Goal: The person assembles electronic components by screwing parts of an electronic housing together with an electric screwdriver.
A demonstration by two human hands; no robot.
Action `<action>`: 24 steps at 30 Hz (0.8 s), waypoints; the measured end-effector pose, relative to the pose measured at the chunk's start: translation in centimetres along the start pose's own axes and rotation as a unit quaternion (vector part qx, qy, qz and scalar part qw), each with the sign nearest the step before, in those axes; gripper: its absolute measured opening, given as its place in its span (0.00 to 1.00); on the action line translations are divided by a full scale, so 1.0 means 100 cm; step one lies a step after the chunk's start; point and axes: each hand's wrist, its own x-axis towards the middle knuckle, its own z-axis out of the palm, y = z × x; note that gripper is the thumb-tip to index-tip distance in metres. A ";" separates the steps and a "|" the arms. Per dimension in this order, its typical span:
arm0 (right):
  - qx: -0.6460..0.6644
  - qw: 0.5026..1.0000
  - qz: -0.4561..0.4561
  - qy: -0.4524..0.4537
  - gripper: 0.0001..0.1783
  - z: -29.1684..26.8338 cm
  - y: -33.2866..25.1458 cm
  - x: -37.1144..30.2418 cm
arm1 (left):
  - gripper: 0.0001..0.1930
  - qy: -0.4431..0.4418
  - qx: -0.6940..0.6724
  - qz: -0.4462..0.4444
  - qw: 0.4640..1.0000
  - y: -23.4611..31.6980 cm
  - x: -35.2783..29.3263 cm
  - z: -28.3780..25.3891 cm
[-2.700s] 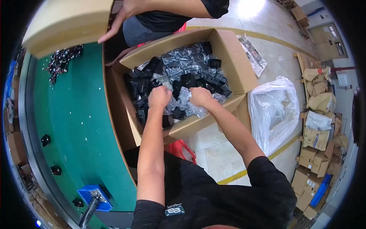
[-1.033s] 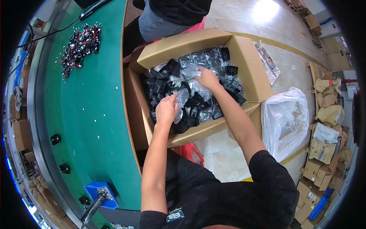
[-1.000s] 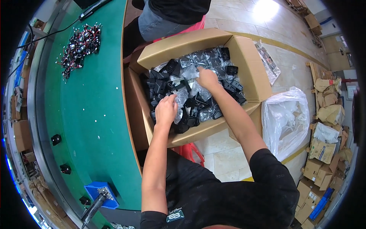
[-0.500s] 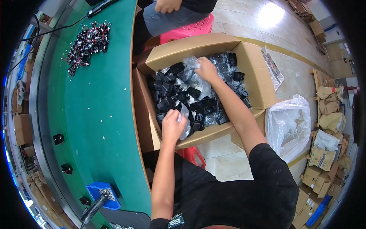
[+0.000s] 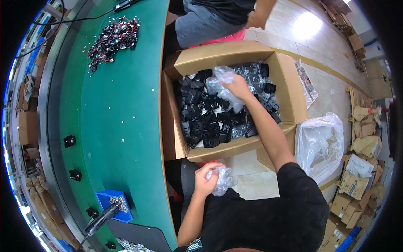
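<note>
Your left hand point(image 5: 205, 178) is closing its fingers and thumb around a crumpled clear bag point(image 5: 223, 182), which is bulging out to the right of your grip. You are holding that bundle outside the cardboard box point(image 5: 289, 93), beyond its near edge and close to its near-left corner, above your lap.

Your right hand point(image 5: 238, 87) is reaching over the inside of the box, toward its far edge, and pinching a bunched clear sheet point(image 5: 221, 82). The sheet is spilling left and down from your fingers, over the contents.

Under it, loose black plastic parts point(image 5: 194, 130) are crowding the left side of the box up to the near-left corner, while wrapped parts point(image 5: 250, 71) are filling the far-right corner. A whitish liner point(image 5: 303, 153) is standing just beside the box's near-right corner.

To your left, the green surface point(image 5: 126, 94) is carrying a pile of wired components point(image 5: 113, 42) toward its far edge. Nearer you, a blue tray point(image 5: 104, 200) is holding small metal pieces point(image 5: 121, 203), and a dark handheld tool point(image 5: 100, 219) is leaning into it. Beyond the box's far edge, a co-worker is sitting on a pink stool point(image 5: 228, 38).
</note>
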 end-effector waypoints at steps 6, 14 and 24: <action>0.055 0.997 0.039 0.024 0.19 -0.044 -0.009 -0.039 | 0.05 0.039 0.009 0.013 0.999 -0.005 0.001 -0.012; -0.130 0.944 -0.193 -0.234 0.14 -0.079 -0.135 -0.125 | 0.09 0.088 -0.021 0.166 0.982 0.036 0.024 -0.021; 0.114 0.879 -0.426 -0.181 0.23 -0.054 -0.224 -0.217 | 0.55 -0.077 -0.144 0.188 0.968 0.047 -0.039 0.002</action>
